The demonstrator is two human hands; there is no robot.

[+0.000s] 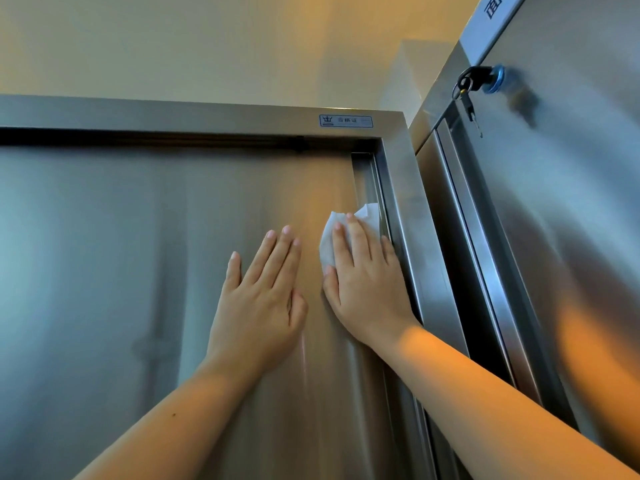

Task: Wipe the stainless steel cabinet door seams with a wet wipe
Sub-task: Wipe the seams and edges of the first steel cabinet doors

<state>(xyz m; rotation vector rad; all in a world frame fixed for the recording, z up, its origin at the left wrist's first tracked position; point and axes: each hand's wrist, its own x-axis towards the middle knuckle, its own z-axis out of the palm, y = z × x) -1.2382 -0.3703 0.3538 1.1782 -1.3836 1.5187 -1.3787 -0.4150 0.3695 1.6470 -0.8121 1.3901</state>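
Note:
A stainless steel cabinet door [138, 271] fills the view, set in a steel frame [408, 209]. The vertical seam [375, 188] runs between the door's right edge and the frame. My right hand [363, 282] lies flat with straight fingers on a white wet wipe [327, 240], pressing it against the door right beside the seam. The wipe's upper corner [369, 213] reaches into the seam. My left hand [263, 296] rests flat on the door just left of the right hand, fingers straight, holding nothing.
A second steel cabinet [571, 220] stands at the right, angled toward me, with a key [467, 88] hanging in a blue lock [495, 79]. A dark gap [464, 271] separates the two cabinets. A small label [345, 120] sits on the top frame. A beige wall lies above.

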